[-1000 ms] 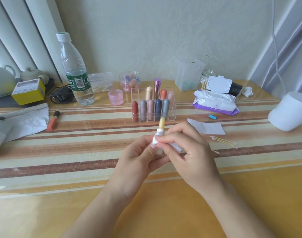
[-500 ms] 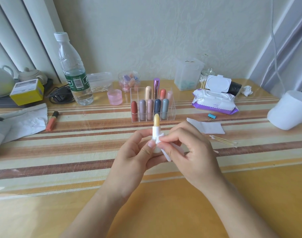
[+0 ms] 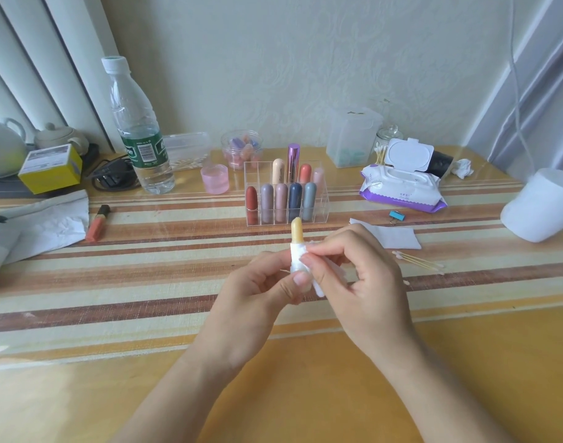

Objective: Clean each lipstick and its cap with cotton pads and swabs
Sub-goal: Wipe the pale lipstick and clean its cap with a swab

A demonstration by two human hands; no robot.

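View: head camera, looking down over the table [image 3: 145,282].
Lipstick [image 3: 297,231]: one in hand, held above the table's middle, just in front of the clear organizer [image 3: 322,208].
Axis: long axis upright, yellow tip pointing up, base down among the fingers.
Left hand [image 3: 251,302]: thumb and fingers curled, pinching the tube's lower end.
Right hand [image 3: 360,282]: thumb and forefinger pinch a cotton pad [image 3: 294,263] wrapped round the tube below the tip.
Count, organizer: nine capped lipsticks [image 3: 281,199], five in front, four behind.
Count, loose: one orange lipstick [image 3: 97,222] near the left edge. One flat pad [image 3: 393,238] and thin swabs [image 3: 417,261] lie toward the right edge, number of swabs unclear.
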